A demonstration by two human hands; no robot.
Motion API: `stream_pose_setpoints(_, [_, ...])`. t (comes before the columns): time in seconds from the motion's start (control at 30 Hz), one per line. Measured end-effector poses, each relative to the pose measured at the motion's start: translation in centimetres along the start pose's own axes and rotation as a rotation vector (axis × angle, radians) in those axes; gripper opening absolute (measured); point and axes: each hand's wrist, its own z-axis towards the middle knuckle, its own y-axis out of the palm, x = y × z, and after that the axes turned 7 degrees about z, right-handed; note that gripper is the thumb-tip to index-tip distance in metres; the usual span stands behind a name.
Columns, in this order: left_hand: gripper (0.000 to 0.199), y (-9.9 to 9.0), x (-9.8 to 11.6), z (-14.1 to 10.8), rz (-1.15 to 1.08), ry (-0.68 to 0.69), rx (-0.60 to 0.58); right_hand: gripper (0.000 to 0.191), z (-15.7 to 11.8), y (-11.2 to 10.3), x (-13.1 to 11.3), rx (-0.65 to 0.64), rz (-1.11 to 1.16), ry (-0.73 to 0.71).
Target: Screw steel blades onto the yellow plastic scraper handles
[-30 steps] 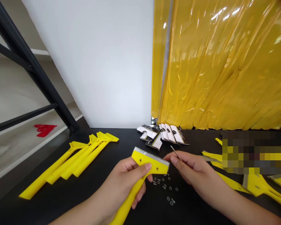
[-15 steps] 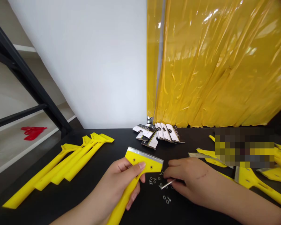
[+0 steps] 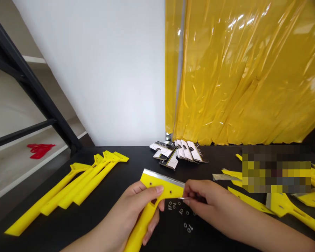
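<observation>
Head view: my left hand (image 3: 139, 206) is clenched around a yellow plastic scraper (image 3: 164, 189), the thumb lying across its flat head and the fingers wrapped behind the handle (image 3: 143, 224), which runs down and out of the bottom of the frame. A steel blade (image 3: 164, 178) lines the far edge of the head. My right hand (image 3: 207, 199) is pinched shut on a thin metal pin (image 3: 185, 198), holding it right at the right end of the scraper head; my fingers hide where its tip ends.

The scraper is held just above the black table (image 3: 136, 157), not resting on it. Just below the scraper, small metal rings (image 3: 187, 227) lie scattered on the table. Beyond the scraper stands a heap of black-and-white printed cards (image 3: 177, 152). To the scraper's left, more yellow handles (image 3: 78, 185) lie side by side. To its right are further yellow scrapers (image 3: 283, 206), some with steel edges, partly behind a pixelated patch (image 3: 277, 168) too blurred to read.

Farther beyond the scraper hang a yellow plastic curtain (image 3: 238, 70) and a white wall (image 3: 94, 70). Well to its left stands a black metal shelf frame (image 3: 23, 77), with a red scrap (image 3: 39, 151) on a pale ledge.
</observation>
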Motion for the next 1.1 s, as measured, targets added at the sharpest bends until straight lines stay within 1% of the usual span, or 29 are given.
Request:
stream_pose_setpoints(0.1, [0.042, 0.4, -0.3, -0.1, -0.057, -0.019, -0.044, 0.016, 0.1, 0.1, -1.2, -0.045, 0.487, 0.201])
stream_pose_setpoints(0.2, [0.045, 0.7, -1.1, 0.3, -0.098, -0.023, -0.144, 0.020, 0.1, 0.6, -1.9, -0.046, 0.969, 0.332])
stream_pose_setpoints(0.27, [0.047, 0.7, -1.6, 0.7, -0.112, 0.001, -0.186, 0.024, 0.0, 0.9, -2.0, -0.048, 1.189, 0.375])
stream_pose_setpoints(0.37, [0.049, 0.6, -2.1, 1.2, -0.123, 0.030, -0.175, 0.026, -0.1, 1.3, -1.9, -0.066, 1.371, 0.387])
stream_pose_setpoints(0.47, [0.051, 0.5, -2.1, 1.3, -0.122, 0.038, -0.152, 0.021, -0.1, 1.4, -2.0, -0.082, 1.454, 0.366])
stream_pose_setpoints(0.67, [0.052, 0.4, -2.3, 1.2, -0.090, 0.065, -0.122, 0.018, -0.4, 1.7, -2.1, -0.130, 1.521, 0.326])
stream_pose_setpoints(0.97, [0.054, 0.3, -2.5, 1.2, -0.092, 0.117, -0.170, 0.017, -0.4, 1.7, -1.8, -0.227, 1.579, 0.317])
stream_pose_setpoints(1.1, [0.053, 0.2, -2.2, 1.0, -0.108, 0.099, -0.159, 0.015, -0.4, 1.5, -1.6, -0.221, 1.580, 0.319])
